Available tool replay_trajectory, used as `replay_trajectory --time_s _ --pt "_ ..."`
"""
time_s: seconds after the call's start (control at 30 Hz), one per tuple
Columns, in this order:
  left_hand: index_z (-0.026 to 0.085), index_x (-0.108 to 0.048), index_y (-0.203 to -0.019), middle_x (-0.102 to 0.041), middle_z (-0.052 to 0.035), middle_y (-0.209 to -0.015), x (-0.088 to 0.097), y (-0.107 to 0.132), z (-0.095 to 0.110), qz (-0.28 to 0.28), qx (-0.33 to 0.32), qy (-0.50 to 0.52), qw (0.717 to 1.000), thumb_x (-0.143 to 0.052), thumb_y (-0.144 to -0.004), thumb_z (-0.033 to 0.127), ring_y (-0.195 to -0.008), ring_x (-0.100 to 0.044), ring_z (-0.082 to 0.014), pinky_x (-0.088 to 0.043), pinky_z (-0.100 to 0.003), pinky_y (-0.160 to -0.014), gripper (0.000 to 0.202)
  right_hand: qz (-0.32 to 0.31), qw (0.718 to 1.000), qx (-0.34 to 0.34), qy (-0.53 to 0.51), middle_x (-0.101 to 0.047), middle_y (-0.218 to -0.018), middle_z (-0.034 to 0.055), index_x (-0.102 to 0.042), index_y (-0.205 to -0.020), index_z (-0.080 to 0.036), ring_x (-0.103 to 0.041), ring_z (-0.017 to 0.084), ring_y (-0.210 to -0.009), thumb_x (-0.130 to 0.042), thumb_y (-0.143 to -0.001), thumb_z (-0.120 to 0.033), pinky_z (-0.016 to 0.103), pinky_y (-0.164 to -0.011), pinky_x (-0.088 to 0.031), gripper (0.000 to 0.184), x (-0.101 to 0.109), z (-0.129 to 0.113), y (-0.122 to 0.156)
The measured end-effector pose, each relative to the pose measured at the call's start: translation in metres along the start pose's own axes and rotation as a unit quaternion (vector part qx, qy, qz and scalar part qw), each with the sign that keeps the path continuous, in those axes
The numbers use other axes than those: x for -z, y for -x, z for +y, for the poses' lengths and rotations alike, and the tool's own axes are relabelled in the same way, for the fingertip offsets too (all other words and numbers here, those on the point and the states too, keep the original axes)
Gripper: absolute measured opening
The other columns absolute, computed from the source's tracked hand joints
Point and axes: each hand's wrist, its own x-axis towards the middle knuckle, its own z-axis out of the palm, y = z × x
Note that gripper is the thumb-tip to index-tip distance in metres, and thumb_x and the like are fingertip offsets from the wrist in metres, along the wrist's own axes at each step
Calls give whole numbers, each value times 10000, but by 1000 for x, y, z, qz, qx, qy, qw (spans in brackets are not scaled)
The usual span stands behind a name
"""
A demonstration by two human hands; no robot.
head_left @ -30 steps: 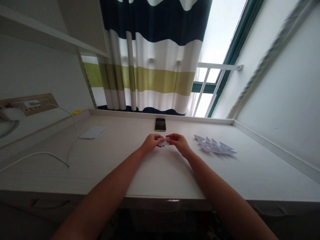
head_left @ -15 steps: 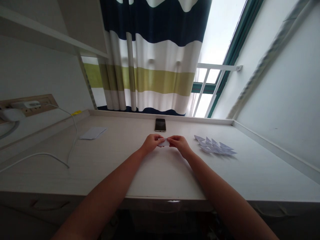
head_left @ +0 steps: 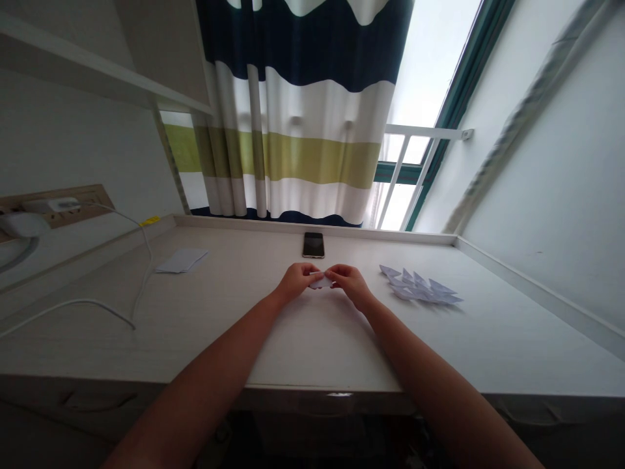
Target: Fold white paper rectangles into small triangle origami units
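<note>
A small folded piece of white paper [head_left: 321, 282] is held between my two hands, just above the desk. My left hand [head_left: 297, 281] pinches its left end with thumb and fingers. On the other side, my right hand [head_left: 347, 282] grips the right end, its thumb and fingertips close to the left thumb. The fingers cover much of the paper, so its exact fold is hard to make out. Several folded white paper boats [head_left: 422, 288] sit grouped to the right of my right hand. Over to the left lies a stack of white paper sheets [head_left: 181, 260].
A dark-screened phone [head_left: 313, 245] lies beyond my hands near the desk's [head_left: 234, 260] back rim. At left, a white cable [head_left: 144, 273] runs from a wall socket strip [head_left: 88, 203] across the desk. A striped curtain [head_left: 303, 153] hangs behind.
My right thumb and fingers have shifted slightly left along the folded paper, nearer the left thumb. Both hands keep their hold, and the other things stay where they were.
</note>
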Motion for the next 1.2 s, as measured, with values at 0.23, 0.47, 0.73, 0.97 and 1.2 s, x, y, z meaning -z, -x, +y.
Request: replay_trajectory --time_s 0.23,0.47,0.73,0.97,1.2 --pt "102 -634 -709 -627 -55 -664 -1 0 -1 -22 29 43 998 -683 -589 366 -608 -588 -143 -492 -259 -550 294 12 1000 19 -5 -538 -557 -30 -577 -598 -173 -479 99 -557 -653 -571 -318 251 -546 -381 166 -1 -1 2" --pt "100 -642 -699 -613 -42 -612 0 0 -1 -15 23 43 999 -641 -636 363 -577 -581 -136 -487 -263 -565 270 19 1000 10 -20 -537 -591 -23 -576 -610 -168 -485 104 -587 -655 -567 -315 257 -564 -385 172 -2 -3 2" --pt "117 -642 -647 -598 -24 -540 1 0 -1 -7 -10 -46 999 -605 -664 323 -523 -564 -126 -451 -237 -545 210 17 1000 -9 -4 -554 -567 -12 -602 -603 -144 -469 93 -535 -672 -543 -312 255 -540 -362 192 -3 -2 2" --pt "93 -634 -707 -618 -42 -585 0 -2 -3 -33 26 21 999 -594 -676 362 -551 -591 -139 -486 -265 -571 274 20 1000 3 -14 -547 -545 -21 -582 -597 -146 -474 100 -535 -667 -544 -309 257 -544 -346 191 -2 -2 0" --pt "90 -627 -711 -606 -39 -538 2 -3 -4 -15 -8 -32 999 -552 -713 391 -530 -593 -138 -486 -253 -559 311 41 999 -1 -29 -540 -544 -22 -592 -613 -142 -469 90 -530 -672 -543 -311 243 -522 -359 200 -2 -2 1"
